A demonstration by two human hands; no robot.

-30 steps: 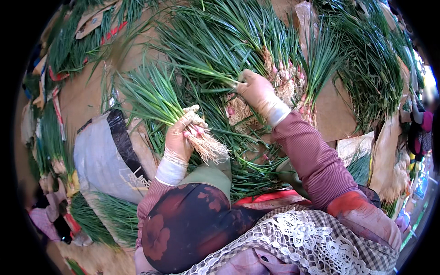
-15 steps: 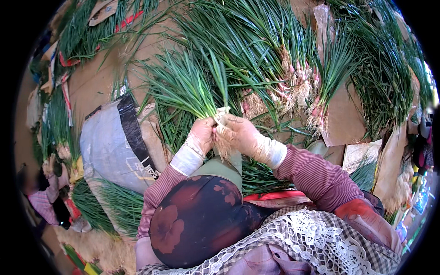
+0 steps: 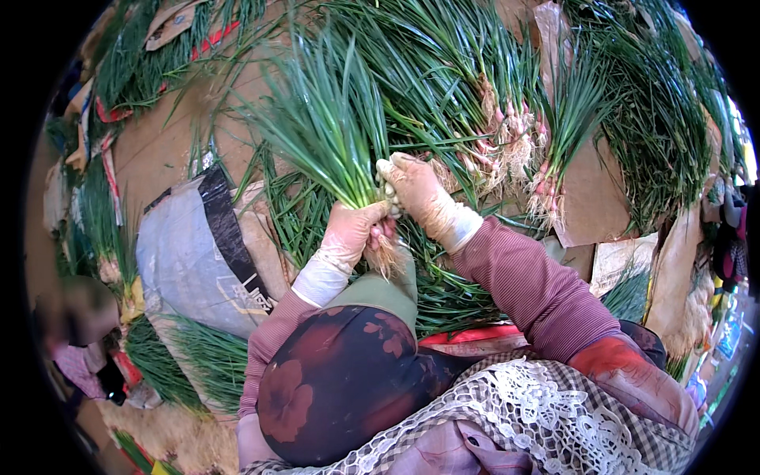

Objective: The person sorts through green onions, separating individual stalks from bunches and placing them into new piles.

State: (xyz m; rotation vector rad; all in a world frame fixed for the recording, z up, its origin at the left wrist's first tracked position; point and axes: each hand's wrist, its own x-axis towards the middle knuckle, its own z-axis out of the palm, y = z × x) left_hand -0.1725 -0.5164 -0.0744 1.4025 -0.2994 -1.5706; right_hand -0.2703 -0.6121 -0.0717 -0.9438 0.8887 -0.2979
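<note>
A bunch of spring onions (image 3: 336, 134) stands in front of me, green leaves fanned upward and pale roots (image 3: 385, 257) hanging below. My left hand (image 3: 355, 227), in a cream glove, is closed round its lower stems just above the pinkish bulbs. Against the right side of the bunch, my right hand (image 3: 416, 186), gloved too, has its fingers curled in. Whatever those fingers hold is hidden. The roots hang over a green covering (image 3: 388, 293) at my raised knee.
More spring onions (image 3: 507, 127) lie ahead, roots toward me, with a smaller bunch (image 3: 558, 158) beside them. Large green piles (image 3: 657, 119) fill the right. A grey-and-black sack (image 3: 190, 245) lies at left. Another person (image 3: 83, 356) is at the far left edge.
The bunch in my left hand has swung more upright. My right hand has moved up and slightly right, off the roots. The single stalk that stood apart beside the bunch no longer shows separately.
</note>
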